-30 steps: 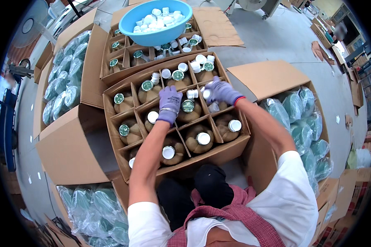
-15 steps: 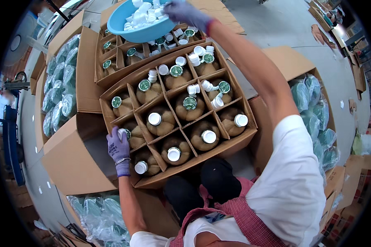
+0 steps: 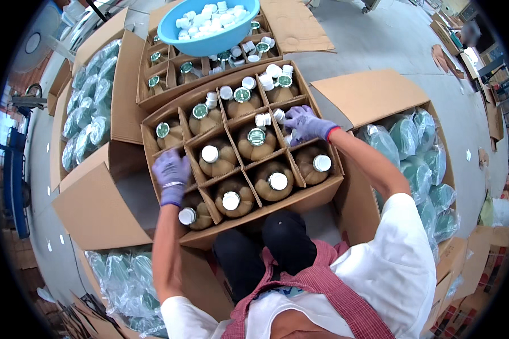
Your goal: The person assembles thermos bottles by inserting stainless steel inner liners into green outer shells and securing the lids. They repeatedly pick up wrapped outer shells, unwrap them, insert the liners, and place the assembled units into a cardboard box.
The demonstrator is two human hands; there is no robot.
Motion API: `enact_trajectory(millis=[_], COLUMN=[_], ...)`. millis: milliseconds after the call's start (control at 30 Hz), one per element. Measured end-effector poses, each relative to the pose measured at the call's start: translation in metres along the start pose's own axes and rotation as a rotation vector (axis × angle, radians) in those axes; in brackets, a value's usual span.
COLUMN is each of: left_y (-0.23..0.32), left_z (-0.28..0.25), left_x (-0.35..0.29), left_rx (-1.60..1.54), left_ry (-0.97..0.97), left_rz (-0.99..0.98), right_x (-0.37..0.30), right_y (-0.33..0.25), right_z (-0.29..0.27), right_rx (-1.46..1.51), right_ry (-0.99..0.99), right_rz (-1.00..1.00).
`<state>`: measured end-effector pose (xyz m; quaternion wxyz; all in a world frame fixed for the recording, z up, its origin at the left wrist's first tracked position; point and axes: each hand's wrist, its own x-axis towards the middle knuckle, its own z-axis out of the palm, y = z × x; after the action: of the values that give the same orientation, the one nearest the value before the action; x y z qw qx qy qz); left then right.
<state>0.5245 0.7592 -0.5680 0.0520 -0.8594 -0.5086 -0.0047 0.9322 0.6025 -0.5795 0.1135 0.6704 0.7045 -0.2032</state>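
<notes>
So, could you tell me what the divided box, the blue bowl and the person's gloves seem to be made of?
Divided box: brown corrugated cardboard, matte, with folded flaps and slotted partitions. Blue bowl: probably plastic, smooth, evenly coloured, slightly shiny. Gloves on left hand and right hand: likely knitted fabric, purple, matte, ribbed cuffs.

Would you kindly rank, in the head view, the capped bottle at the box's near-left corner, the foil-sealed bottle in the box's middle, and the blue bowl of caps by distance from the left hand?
From the left hand:
1. Capped bottle, just below the hand, near-left corner.
2. Foil-sealed bottle, to the right, mid-box.
3. Blue bowl, far end, atop the next box.
</notes>
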Motion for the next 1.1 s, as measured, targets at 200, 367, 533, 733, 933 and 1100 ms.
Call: enact_trajectory(millis=[200,367,533,733,933,1100], left_y=[0.213,0.248,0.198,0.225,0.221,0.222], left_z=[0.0,0.027,0.005,-0.02,-0.005,-0.026], left_x=[0.031,0.052,0.02,0.012,0.033,0.028], left_rx=[-0.212,-0.403,-0.889,-0.417,-0.277,-0.119], left_ry=[-0.039,0.067,0.06,-0.108,-0.185,-0.294], left_rz=[0.332,0.025,0.402,0.312,0.194,0.272], right_x=[-0.02,-0.036,-0.038,-0.035,-0.032,-0.018], right_y=[-0.008,-0.009,0.021,0.011,0.007,-0.025], right_z=[0.021,0.025,0.02,0.009,-0.003,0.015], right_rx=[-0.103,0.017,0.052,0.045,-0.038,-0.205], right_ry=[0.337,0.433,0.382,0.434,0.354,0.215], right_rz=[-0.247,-0.322,-0.451,-0.356,-0.172,0.111])
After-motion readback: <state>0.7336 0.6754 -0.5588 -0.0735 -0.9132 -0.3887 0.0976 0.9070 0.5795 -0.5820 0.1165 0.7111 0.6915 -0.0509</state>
